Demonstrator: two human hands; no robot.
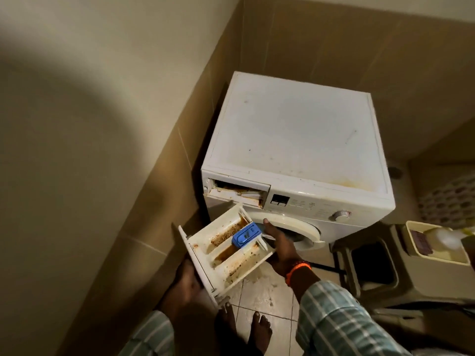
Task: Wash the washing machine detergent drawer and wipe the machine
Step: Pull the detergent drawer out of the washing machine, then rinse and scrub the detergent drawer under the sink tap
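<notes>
I hold the white detergent drawer (226, 250) out of the washing machine (295, 134), in front of its door. Brown grime stains its compartments, and a blue insert (246, 236) sits in the middle one. My left hand (183, 281) grips the drawer's front panel from below at the left. My right hand (279, 246) holds its back right side. The machine's drawer slot (237, 190) gapes open and dirty at the top left of the front panel. Stains mark the machine's white top.
The machine stands in a tiled corner, wall close on the left. A plastic stool (372, 263) and a cream tub (437, 241) with bottles stand at the right. A patterned laundry basket (452, 201) is behind them. My bare feet (261, 330) stand on the speckled floor tiles.
</notes>
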